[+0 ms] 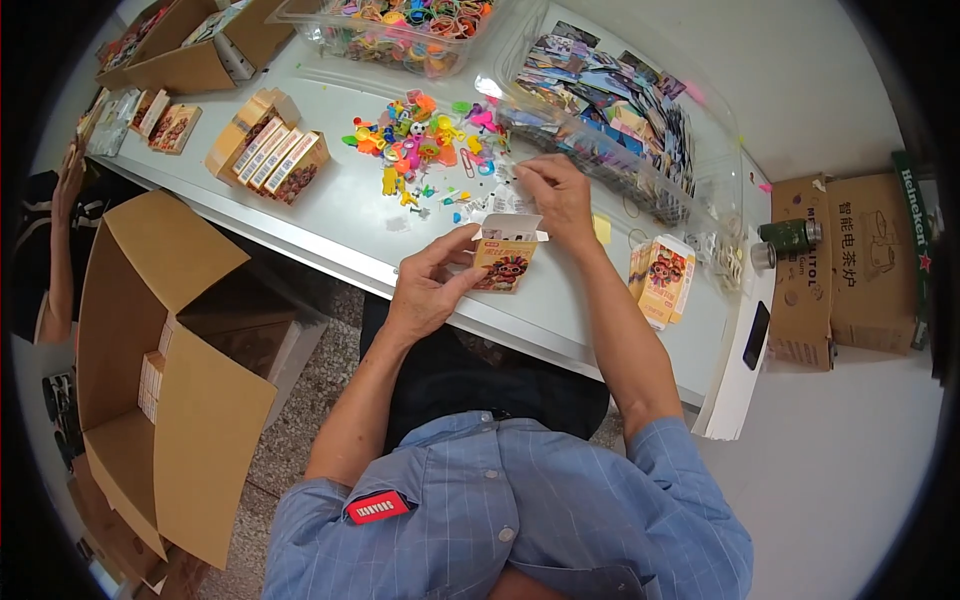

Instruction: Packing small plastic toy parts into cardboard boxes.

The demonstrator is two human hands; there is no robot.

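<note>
Upright on the white table (560, 330), near its front edge, stands a small yellow printed carton (511, 264) with its top flaps raised. My left hand (425, 288) grips this carton from the left, thumb on the front face. My right hand (560, 198) is just behind the carton, over small clear plastic packets (507, 197). Its fingers are curled together, and what they hold, if anything, cannot be made out. Beyond the packets spreads a heap of colourful small plastic toys (425, 140).
Clear bins hold bright trinkets (410, 20) and picture cards (610, 90). Flat yellow cartons (660, 278) lie at right, filled cartons (285, 165) at left. A large open cardboard box (210, 430) stands left of the table. Another person's arm (62, 220) shows at far left.
</note>
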